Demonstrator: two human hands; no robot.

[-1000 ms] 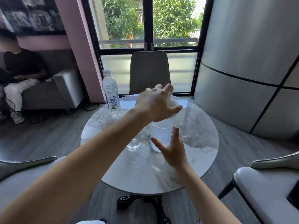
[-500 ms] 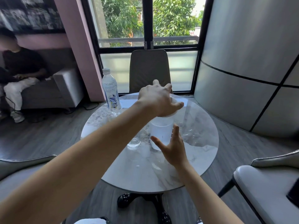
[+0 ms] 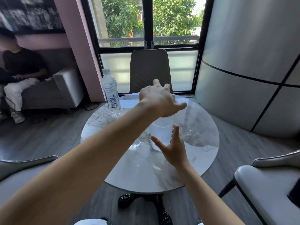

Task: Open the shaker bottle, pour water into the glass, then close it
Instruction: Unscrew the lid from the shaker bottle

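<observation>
A translucent white shaker bottle [image 3: 161,132] stands upright in the middle of the round marble table [image 3: 197,153]. My left hand [image 3: 158,101] comes over it from above and is clamped on its lid, which the hand hides. My right hand [image 3: 174,149] is beside the lower front of the bottle, fingers spread, thumb toward the bottle's base. I cannot tell whether it touches the bottle. A small clear glass [image 3: 135,143] sits on the table just left of the bottle, partly behind my left forearm.
A clear plastic water bottle [image 3: 111,93] with a white cap stands at the table's far left. A brown chair [image 3: 149,69] faces me across the table, and grey chairs flank me at the right [image 3: 267,184] and left [image 3: 24,168]. A person [image 3: 21,70] sits on a sofa at the far left.
My left hand has twisted on the shaker lid, with the fingers swinging round toward the far side. My right hand has stayed beside the bottle.
</observation>
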